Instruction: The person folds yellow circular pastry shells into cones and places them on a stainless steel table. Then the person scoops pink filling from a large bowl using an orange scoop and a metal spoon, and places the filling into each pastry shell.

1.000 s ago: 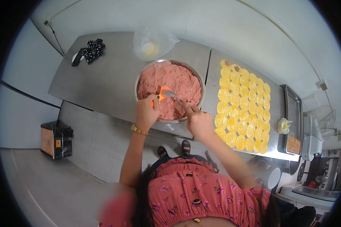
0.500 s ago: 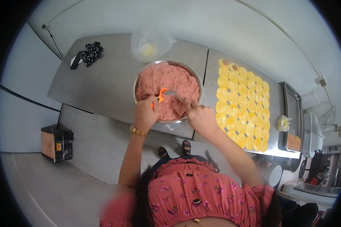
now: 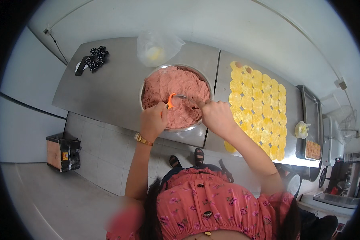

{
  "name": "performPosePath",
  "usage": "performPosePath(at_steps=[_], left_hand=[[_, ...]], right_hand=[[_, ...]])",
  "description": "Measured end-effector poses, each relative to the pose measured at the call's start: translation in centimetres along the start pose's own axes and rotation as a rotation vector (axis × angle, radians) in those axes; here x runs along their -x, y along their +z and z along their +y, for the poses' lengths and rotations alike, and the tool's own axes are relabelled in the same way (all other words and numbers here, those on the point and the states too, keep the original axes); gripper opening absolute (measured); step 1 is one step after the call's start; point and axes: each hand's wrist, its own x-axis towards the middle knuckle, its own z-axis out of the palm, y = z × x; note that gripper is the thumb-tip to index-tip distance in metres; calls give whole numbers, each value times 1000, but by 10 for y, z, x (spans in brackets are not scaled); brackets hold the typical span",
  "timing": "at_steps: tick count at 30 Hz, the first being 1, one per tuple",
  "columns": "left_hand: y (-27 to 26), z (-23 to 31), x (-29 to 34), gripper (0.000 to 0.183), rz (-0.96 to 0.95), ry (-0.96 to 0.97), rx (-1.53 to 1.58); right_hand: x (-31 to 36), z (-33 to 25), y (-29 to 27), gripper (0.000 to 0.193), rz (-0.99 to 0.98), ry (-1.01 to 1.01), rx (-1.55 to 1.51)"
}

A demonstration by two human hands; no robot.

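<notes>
A wide metal bowl [image 3: 143, 93] full of pink ground meat [image 3: 178, 83] stands in front of me at the edge of the steel table. My left hand [image 3: 153, 121] is closed on a small orange tool [image 3: 170, 101] with a curved end, held over the meat; its exact kind is not clear. In my right hand [image 3: 217, 116], closed at the bowl's right rim, is a metal spoon [image 3: 183, 96]. The spoon's tip meets the orange tool's curved end. The fingers partly hide both handles.
Rows of round yellow wrappers [image 3: 257, 108] cover the right table; two at the far left corner bear meat. Beyond lie a small plastic bag [image 3: 302, 129] and a metal tray [image 3: 310, 105]. Behind the bowl is a clear plastic bag [image 3: 157, 49]. A black patterned scrunchie [image 3: 96, 59] lies far left.
My right hand has moved slightly right and turned, tilting the spoon against the orange tool. My left hand stays nearly in place. The view has shifted a little.
</notes>
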Motion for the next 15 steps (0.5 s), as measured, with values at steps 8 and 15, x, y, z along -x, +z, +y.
performPosePath(at_steps=[8,15], left_hand=[[10,11,-1,7,-49,-2,-78],[18,24,1,10,34,-88,-106]], right_hand=[[-16,68,35,22,-451,321,-1141],[8,132,11,22,-235,509,-1699]])
